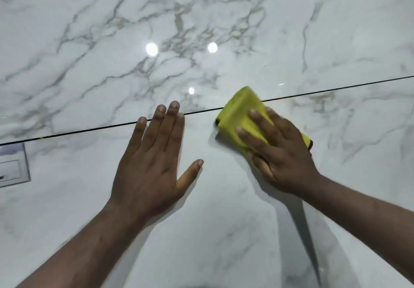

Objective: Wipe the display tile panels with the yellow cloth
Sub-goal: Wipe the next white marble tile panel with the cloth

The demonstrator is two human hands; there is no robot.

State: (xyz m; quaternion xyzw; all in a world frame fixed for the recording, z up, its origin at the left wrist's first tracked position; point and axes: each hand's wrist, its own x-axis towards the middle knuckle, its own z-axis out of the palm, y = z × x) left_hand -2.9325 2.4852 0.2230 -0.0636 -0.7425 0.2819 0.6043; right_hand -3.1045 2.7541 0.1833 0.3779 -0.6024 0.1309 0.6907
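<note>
Two glossy white marble-pattern tile panels fill the view, an upper panel (201,19) and a lower panel (212,231), split by a thin dark joint (336,90). My right hand (280,153) presses a folded yellow cloth (242,113) flat on the lower panel, and the cloth's top edge crosses the joint. My left hand (152,160) lies flat on the lower panel to the left of the cloth, fingers spread, its fingertips touching the joint. It holds nothing.
A clear label holder (13,164) with a paper tag is fixed to the lower panel at the left edge. Ceiling lights reflect as bright spots (152,48) on the upper panel. A small yellow speck (41,138) sits on the joint at left.
</note>
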